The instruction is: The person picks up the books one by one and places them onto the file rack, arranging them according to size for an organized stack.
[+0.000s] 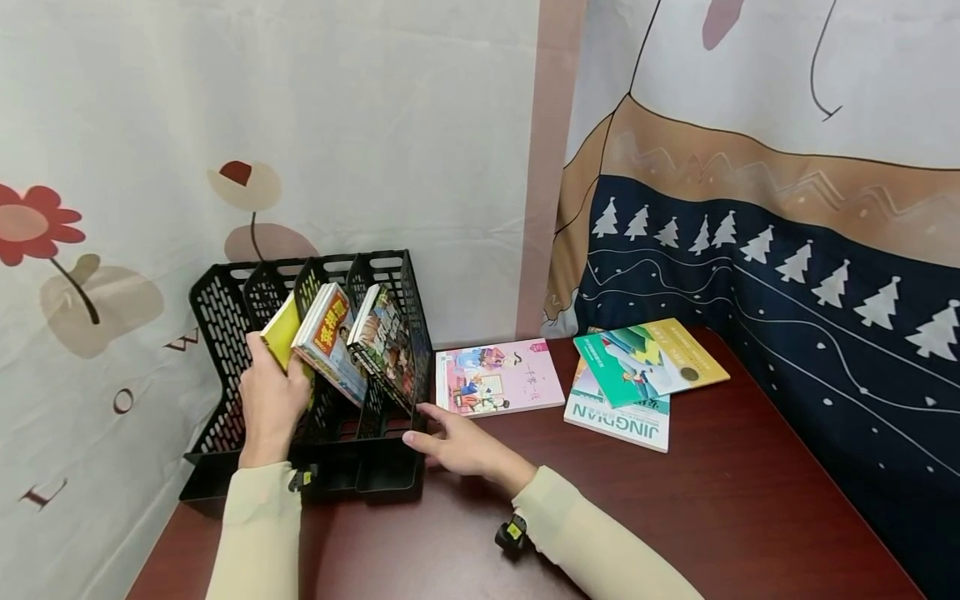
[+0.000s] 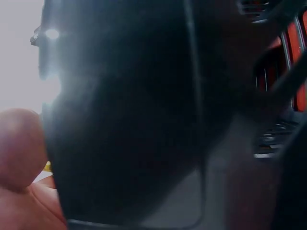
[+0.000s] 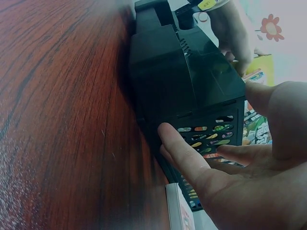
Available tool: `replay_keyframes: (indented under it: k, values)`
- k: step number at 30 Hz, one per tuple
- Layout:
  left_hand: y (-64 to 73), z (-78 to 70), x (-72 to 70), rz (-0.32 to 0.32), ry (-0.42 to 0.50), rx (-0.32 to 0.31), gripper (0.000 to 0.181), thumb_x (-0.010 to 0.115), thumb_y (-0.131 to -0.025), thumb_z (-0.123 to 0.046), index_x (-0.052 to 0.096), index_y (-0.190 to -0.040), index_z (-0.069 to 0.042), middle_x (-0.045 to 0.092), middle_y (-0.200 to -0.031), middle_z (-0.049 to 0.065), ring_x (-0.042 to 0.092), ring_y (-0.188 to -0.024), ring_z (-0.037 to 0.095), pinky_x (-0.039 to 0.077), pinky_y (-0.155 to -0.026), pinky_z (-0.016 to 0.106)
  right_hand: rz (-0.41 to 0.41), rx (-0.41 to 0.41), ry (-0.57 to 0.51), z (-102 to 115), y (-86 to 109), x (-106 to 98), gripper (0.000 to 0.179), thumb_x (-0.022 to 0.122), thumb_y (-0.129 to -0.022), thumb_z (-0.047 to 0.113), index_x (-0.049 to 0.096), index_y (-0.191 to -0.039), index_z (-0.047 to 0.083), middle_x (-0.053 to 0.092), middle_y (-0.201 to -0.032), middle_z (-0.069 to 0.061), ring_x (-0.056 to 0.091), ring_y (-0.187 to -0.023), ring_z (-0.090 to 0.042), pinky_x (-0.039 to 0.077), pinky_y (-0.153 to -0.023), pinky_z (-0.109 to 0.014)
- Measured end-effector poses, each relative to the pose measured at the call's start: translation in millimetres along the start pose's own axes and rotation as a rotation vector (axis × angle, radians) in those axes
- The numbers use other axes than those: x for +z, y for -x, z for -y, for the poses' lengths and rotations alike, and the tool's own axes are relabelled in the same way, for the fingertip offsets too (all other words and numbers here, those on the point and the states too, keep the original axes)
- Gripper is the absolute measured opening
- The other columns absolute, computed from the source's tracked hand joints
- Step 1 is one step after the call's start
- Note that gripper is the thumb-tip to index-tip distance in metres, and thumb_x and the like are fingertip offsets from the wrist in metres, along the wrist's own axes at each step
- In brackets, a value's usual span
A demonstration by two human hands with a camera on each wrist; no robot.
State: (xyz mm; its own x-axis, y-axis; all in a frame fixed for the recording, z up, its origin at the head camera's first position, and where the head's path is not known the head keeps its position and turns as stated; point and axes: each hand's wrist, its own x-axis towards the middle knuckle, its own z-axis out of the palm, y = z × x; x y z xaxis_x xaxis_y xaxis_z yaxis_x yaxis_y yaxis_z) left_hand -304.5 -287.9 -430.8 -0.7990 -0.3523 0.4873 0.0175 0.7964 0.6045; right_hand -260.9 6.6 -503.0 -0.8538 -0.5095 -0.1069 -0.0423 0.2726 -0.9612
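My left hand (image 1: 270, 400) grips a thin yellow book (image 1: 281, 332) that leans at the second compartment from the left of a black file rack (image 1: 217, 308). The left wrist view is mostly filled by a dark surface, with part of the hand at its left edge. My right hand (image 1: 465, 446) rests on the rack's right front corner. In the right wrist view its fingers (image 3: 184, 155) lie fairly straight and spread against the slotted side wall. Upright books stand in the rack: white-spined ones (image 1: 330, 337) in the third compartment and a comic-covered one (image 1: 386, 342) in the rightmost.
A pink book (image 1: 502, 379) lies flat on the dark red table (image 1: 720, 500), right of the rack. Farther right, a green and yellow book (image 1: 652, 358) overlaps a white and teal one (image 1: 622, 421). Printed curtains (image 1: 420, 167) hang behind the table and along its right side.
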Motion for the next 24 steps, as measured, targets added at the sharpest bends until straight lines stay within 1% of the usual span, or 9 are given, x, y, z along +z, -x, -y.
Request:
replay_keyframes:
  k: [4, 8, 10, 13, 16, 19, 21, 22, 24]
  values:
    - [0.3, 0.1, -0.8, 0.026, -0.006, -0.016, 0.048, 0.056, -0.109, -0.017, 0.037, -0.15, -0.001, 0.067, -0.111, 0.041, 0.066, -0.09, 0.058, 0.048, -0.069, 0.065, -0.001, 0.002, 0.006, 0, -0.1, 0, 0.075, 0.067, -0.11, 0.046, 0.039, -0.172, 0.015, 0.052, -0.165, -0.031, 0.084, -0.102, -0.031, 0.067, -0.092, -0.041]
    - [-0.1, -1.0, -2.2, 0.057, -0.017, -0.015, 0.05, 0.057, -0.11, -0.018, 0.036, -0.152, -0.002, 0.068, -0.113, 0.041, 0.066, -0.092, 0.057, 0.049, -0.07, 0.064, -0.001, 0.004, 0.009, 0, 0.2, 0, 0.075, 0.067, -0.11, 0.047, 0.039, -0.172, 0.015, 0.052, -0.165, -0.03, 0.084, -0.102, -0.031, 0.066, -0.093, -0.042]
    - [-0.3, -2.2, -3.9, 0.09, -0.024, -0.008, 0.049, 0.058, -0.11, -0.019, 0.037, -0.15, -0.002, 0.068, -0.114, 0.041, 0.067, -0.094, 0.057, 0.049, -0.071, 0.063, -0.001, 0.005, 0.009, 0, 0.3, 0, 0.075, 0.066, -0.111, 0.047, 0.038, -0.172, 0.015, 0.053, -0.164, -0.03, 0.084, -0.103, -0.031, 0.066, -0.094, -0.043]
    - [-0.9, -4.2, -7.8, 0.159, -0.049, 0.003, 0.05, 0.06, -0.108, -0.02, 0.038, -0.15, -0.004, 0.069, -0.117, 0.04, 0.067, -0.095, 0.054, 0.05, -0.07, 0.06, 0.003, 0.007, 0.005, 0, 0.9, -1, 0.075, 0.067, -0.11, 0.047, 0.038, -0.172, 0.015, 0.057, -0.161, -0.029, 0.084, -0.104, -0.032, 0.066, -0.094, -0.045]
    - [-1.1, -6.0, -12.8, 0.235, -0.079, 0.011, 0.054, 0.061, -0.107, -0.02, 0.037, -0.153, -0.004, 0.069, -0.118, 0.04, 0.069, -0.089, 0.048, 0.051, -0.065, 0.053, 0.006, 0.008, -0.001, 0, 1.5, -1, 0.075, 0.067, -0.11, 0.046, 0.039, -0.172, 0.014, 0.061, -0.157, -0.029, 0.084, -0.103, -0.032, 0.067, -0.094, -0.045]
    - [-1.4, -7.7, -19.0, 0.283, -0.113, 0.015, 0.059, 0.062, -0.106, -0.021, 0.036, -0.155, -0.002, 0.069, -0.116, 0.04, 0.068, -0.083, 0.044, 0.05, -0.062, 0.049, 0.005, 0.009, -0.005, 0, 1.3, -1, 0.075, 0.067, -0.11, 0.046, 0.039, -0.172, 0.015, 0.062, -0.157, -0.028, 0.084, -0.103, -0.032, 0.066, -0.094, -0.045]
    - [-1.6, -9.2, -23.7, 0.291, -0.129, 0.022, 0.063, 0.063, -0.105, -0.021, 0.035, -0.158, -0.002, 0.069, -0.117, 0.04, 0.068, -0.083, 0.044, 0.049, -0.062, 0.05, 0.004, 0.01, -0.008, 0, 0.9, -1, 0.075, 0.068, -0.11, 0.047, 0.039, -0.172, 0.016, 0.06, -0.158, -0.028, 0.084, -0.103, -0.032, 0.066, -0.094, -0.045]
    - [-1.4, -10.8, -26.1, 0.289, -0.133, 0.028, 0.066, 0.063, -0.104, -0.021, 0.034, -0.161, -0.003, 0.068, -0.119, 0.04, 0.068, -0.086, 0.045, 0.049, -0.064, 0.051, 0.003, 0.011, -0.01, 0, 0.7, -1, 0.075, 0.068, -0.11, 0.047, 0.04, -0.172, 0.016, 0.06, -0.158, -0.028, 0.084, -0.103, -0.032, 0.066, -0.094, -0.045]
    - [0.0, -15.0, -30.8, 0.275, -0.13, 0.041, 0.073, 0.062, -0.103, -0.019, 0.03, -0.168, -0.008, 0.068, -0.126, 0.039, 0.068, -0.094, 0.048, 0.049, -0.068, 0.055, 0.005, 0.011, -0.011, 0, 0.3, -1, 0.074, 0.068, -0.11, 0.046, 0.04, -0.172, 0.016, 0.06, -0.159, -0.028, 0.084, -0.103, -0.032, 0.066, -0.094, -0.045]
